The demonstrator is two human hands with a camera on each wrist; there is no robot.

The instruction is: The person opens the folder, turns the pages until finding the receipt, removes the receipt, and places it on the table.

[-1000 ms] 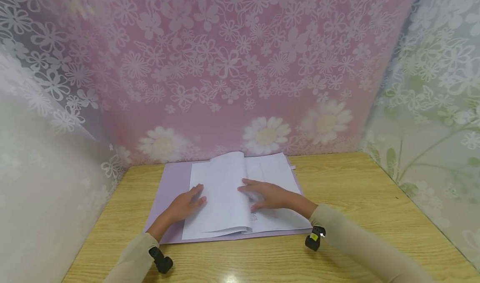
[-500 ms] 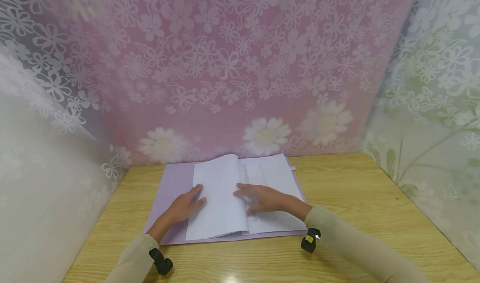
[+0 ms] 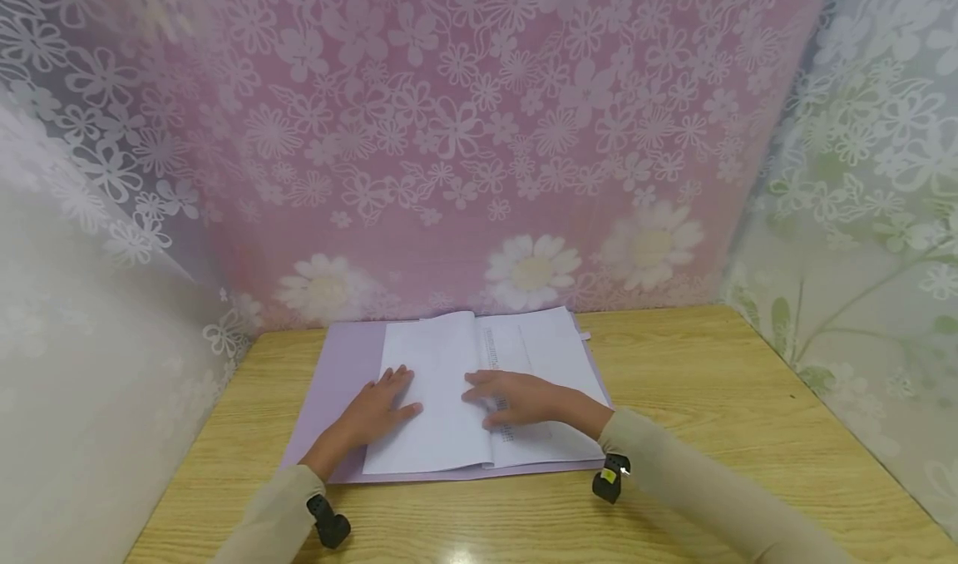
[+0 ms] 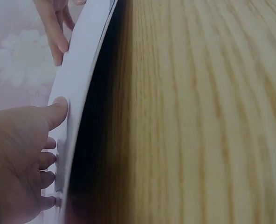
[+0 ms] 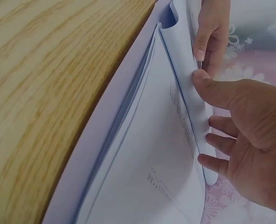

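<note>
A lilac folder (image 3: 340, 373) lies opened out on the table, bearing a stack of white paper sheets. The left-hand pages (image 3: 441, 348) are blank and bulge up in a curve at the fold. On the right-hand page (image 3: 550, 339) a column of small print runs near the fold. My left hand (image 3: 376, 410) rests on the blank pages with fingers spread. My right hand (image 3: 524, 398) reaches over the printed page, its fingertips touching the curved paper by the fold. In the right wrist view, the thumb and straight fingers of the right hand (image 5: 250, 135) press along that curve.
The wood-grain table (image 3: 696, 414) extends around the folder on both sides and in front. A pink flowered cloth (image 3: 449, 215) hangs right behind it, and pale flowered panels stand at left and right. A small tab (image 3: 585, 336) sticks out at the folder's right edge.
My right hand has slid slightly left and toward me, and the page fold has shifted left and flattened. My left hand has moved a little rightward onto the pages.
</note>
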